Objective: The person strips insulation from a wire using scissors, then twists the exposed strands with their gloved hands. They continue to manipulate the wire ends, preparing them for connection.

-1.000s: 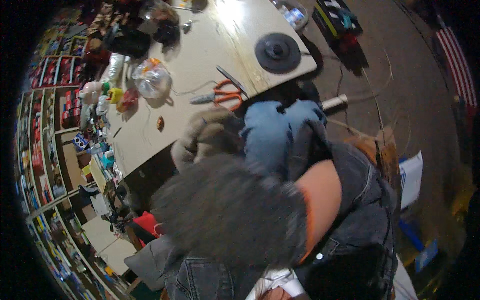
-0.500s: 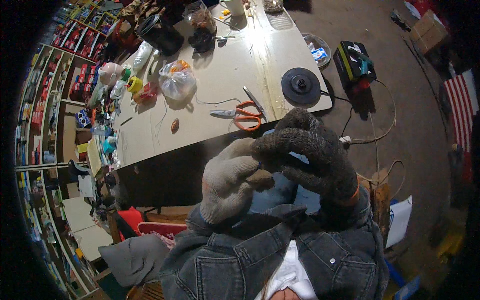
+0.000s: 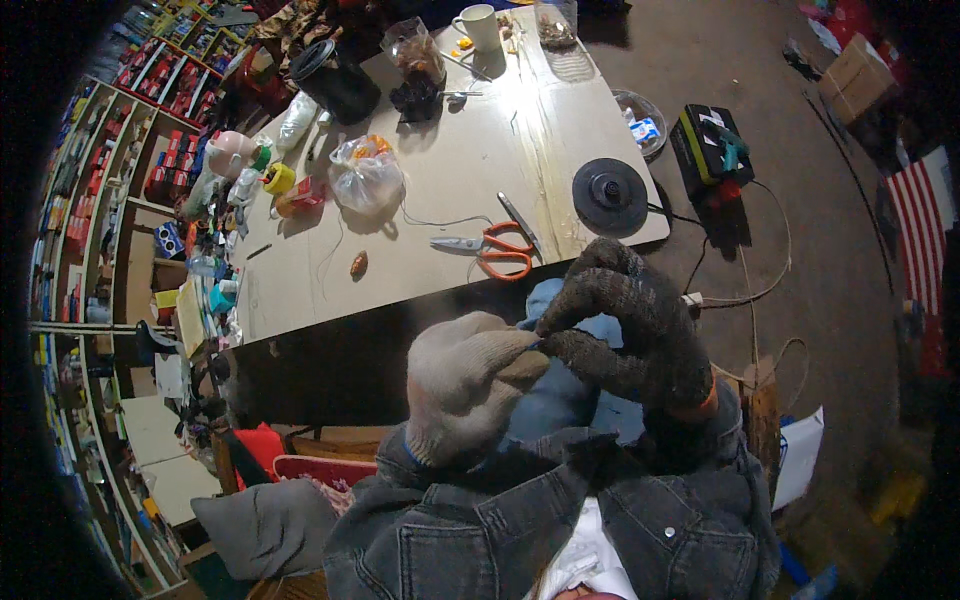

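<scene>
Blue speck (image 3: 537,345), tiny from where I stand, is pinched by the white-gloved left hand (image 3: 470,380) and dark-gloved right hand (image 3: 640,335) above the lap (image 3: 562,388), off the table's near edge; bare tabletop (image 3: 465,150) lies beyond the scissors (image 3: 462,244).

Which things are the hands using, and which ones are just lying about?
In use:
- left hand and right hand, both gloved
- a tiny blue bit where they meet, too small to name

Seemingly just lying about on the table:
- scissors
- plastic bag
- mug
- black disc
</scene>
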### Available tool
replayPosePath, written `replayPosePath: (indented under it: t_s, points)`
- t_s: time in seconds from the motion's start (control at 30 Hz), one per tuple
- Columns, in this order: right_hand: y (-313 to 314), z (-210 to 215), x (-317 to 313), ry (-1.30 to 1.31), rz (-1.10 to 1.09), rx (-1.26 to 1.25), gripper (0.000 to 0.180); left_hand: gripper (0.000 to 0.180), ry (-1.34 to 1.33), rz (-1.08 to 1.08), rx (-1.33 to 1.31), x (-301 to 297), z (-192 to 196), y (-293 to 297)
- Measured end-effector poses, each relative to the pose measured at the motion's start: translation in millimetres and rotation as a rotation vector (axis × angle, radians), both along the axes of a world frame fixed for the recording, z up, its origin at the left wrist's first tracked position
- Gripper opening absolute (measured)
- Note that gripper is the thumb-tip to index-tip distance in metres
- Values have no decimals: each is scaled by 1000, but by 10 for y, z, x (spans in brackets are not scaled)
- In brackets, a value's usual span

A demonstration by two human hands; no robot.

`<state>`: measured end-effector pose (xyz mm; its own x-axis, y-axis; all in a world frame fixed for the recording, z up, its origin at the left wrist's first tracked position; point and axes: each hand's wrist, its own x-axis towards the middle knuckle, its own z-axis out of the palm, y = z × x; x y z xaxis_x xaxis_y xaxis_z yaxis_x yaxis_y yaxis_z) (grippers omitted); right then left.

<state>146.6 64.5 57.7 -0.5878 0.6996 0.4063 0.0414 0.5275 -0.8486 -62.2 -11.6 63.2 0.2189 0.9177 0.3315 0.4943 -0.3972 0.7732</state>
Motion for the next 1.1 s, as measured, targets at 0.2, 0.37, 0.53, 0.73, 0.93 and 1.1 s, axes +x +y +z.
replayPosePath:
  t_s: [0.2, 0.37, 0.53, 0.73, 0.93, 1.1]
  points:
    - [-68, -33, -79, 84, -61, -47, 15, 24, 323, 202, 217, 122, 31, -5]
    - [-89, -45, -110, 95, -101, -187, 15, 27, 172, 284, 123, 218, 27, 15]
    - [-72, -30, -87, 93, -129, -94, 17, 23, -191, 185, -2, 171, -2, 11]
    - [-122, -34, -71, 35, -211, 53, 21, 25, -96, 155, 80, 101, 18, 11]
    - [-242, -78, -84, -4, -375, 262, 25, 26, 120, 294, 100, 230, 79, -38]
    - [-348, -94, -70, -63, -377, 374, 47, 31, 220, 319, 301, 242, 36, -33]
